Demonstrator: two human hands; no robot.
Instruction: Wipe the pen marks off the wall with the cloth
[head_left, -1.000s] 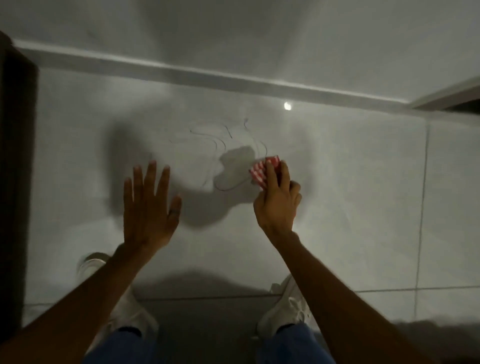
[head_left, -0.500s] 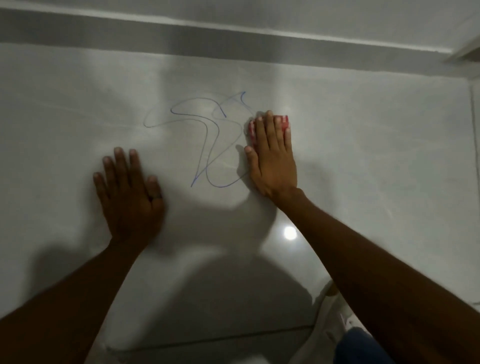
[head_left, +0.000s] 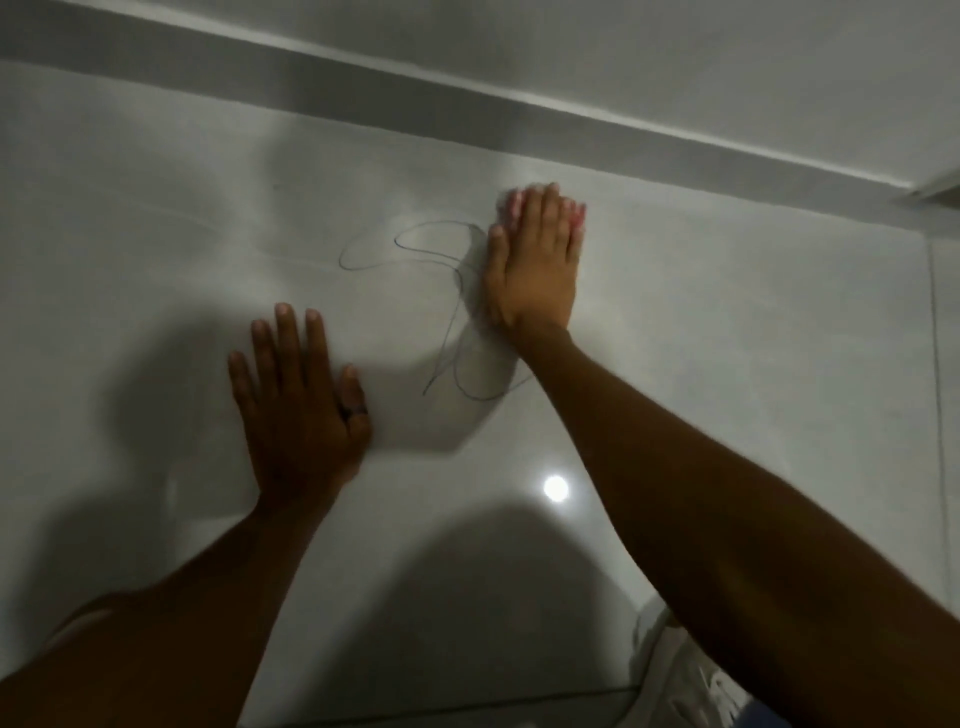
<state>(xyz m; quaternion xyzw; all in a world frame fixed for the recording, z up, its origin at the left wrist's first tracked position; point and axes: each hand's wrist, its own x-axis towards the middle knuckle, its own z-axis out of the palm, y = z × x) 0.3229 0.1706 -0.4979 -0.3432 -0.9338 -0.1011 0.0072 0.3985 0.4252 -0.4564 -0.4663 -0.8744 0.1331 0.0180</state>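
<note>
Blue pen marks loop across the glossy pale tiled wall, from a curl at the upper middle down to a tail lower down. My right hand lies flat on the wall at the right end of the marks, pressing a red-and-white cloth beneath its fingers; only the cloth's edges peek out and they are blurred. My left hand rests flat on the wall to the lower left of the marks, fingers slightly apart, holding nothing, a dark ring on one finger.
A grey band runs across the wall above the hands. A vertical tile joint is at the right. A bright light reflection sits between my forearms. A white shoe shows at the bottom right.
My right hand has flattened over the cloth and slid up to the right end of the marks. My left hand has settled flat on the wall. The view has shifted closer.
</note>
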